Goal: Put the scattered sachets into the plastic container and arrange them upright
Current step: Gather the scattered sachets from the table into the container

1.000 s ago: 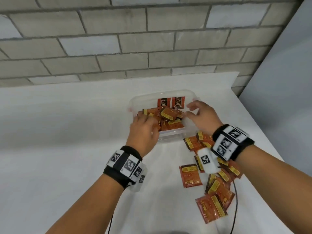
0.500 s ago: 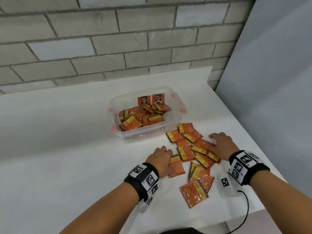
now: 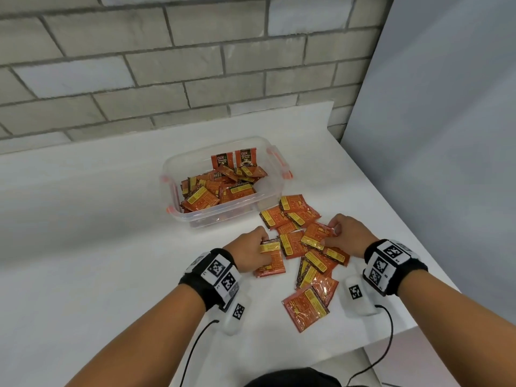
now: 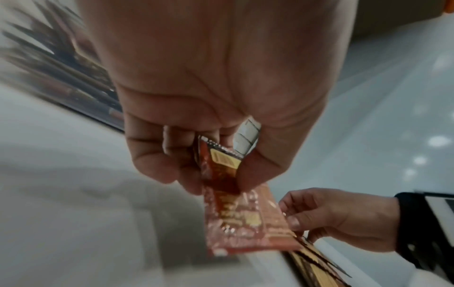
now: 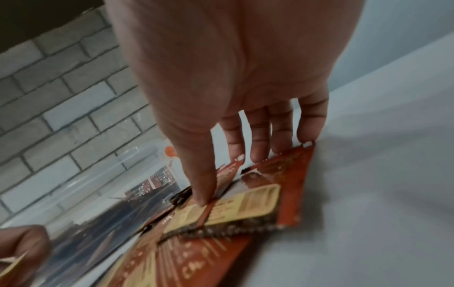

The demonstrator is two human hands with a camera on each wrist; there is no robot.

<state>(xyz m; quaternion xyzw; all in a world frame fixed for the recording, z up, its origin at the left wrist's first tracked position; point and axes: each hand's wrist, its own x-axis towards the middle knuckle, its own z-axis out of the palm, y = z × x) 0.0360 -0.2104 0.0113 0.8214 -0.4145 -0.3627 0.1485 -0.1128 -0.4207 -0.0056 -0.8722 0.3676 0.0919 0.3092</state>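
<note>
One clear plastic container [image 3: 223, 216] with four orange latches. Two sachets [image 3: 234, 160] stand upright at its far wall; the loose heap [image 3: 215, 191] inside is too overlapped to count. Roughly fourteen sachets [image 3: 305, 310] lie scattered on one white worktop [image 3: 83, 247]. Two hands, each wearing one marker wristband [image 3: 217, 272].

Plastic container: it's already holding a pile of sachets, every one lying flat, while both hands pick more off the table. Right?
Not every one. In the head view, two sachets stand upright against the far wall of the plastic container; the rest lie loose. Left hand and right hand are indeed picking sachets off the table.
</note>
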